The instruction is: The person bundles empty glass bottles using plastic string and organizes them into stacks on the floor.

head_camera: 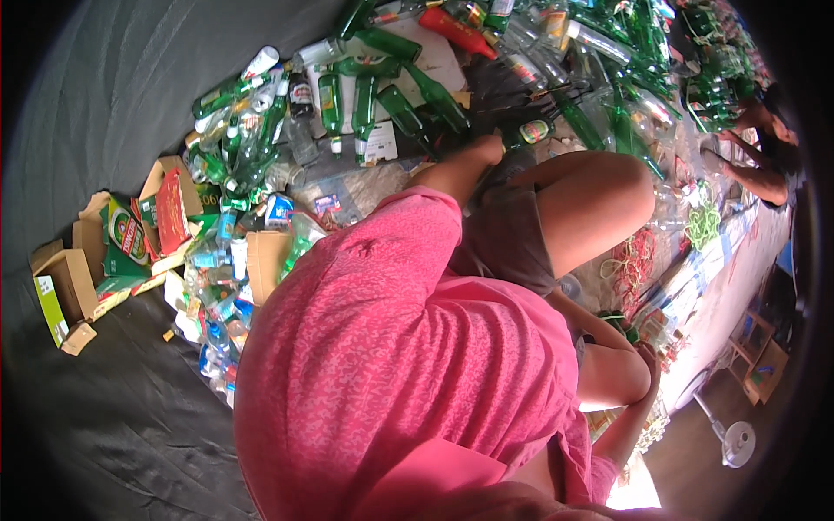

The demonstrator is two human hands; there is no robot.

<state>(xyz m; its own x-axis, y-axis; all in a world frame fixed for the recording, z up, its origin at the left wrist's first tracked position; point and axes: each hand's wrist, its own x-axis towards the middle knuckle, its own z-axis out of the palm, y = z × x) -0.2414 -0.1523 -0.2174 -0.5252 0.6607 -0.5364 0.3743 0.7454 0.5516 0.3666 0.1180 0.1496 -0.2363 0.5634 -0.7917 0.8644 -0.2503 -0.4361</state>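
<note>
In the head view my left hand (490,148) reaches out at the top. It is closed at the neck end of a green glass beer bottle (534,132) with an oval label; its fingers are partly hidden. My right hand (646,357) is beyond my bent right knee, beside green bottles (619,322) with light green string around them. Its fingers are mostly hidden, so its grip is unclear. Several green glass bottles (440,98) lie just past my left hand. Tangled red string (631,267) lies on the ground between my knees.
Heaped glass bottles (586,45) include a red one (458,32). Plastic bottles (218,335) and torn cardboard boxes (127,234) lie along a black sheet (117,391). Green string (704,225) lies ahead. Another person (769,153) sits at the far right, above a standing fan (738,444).
</note>
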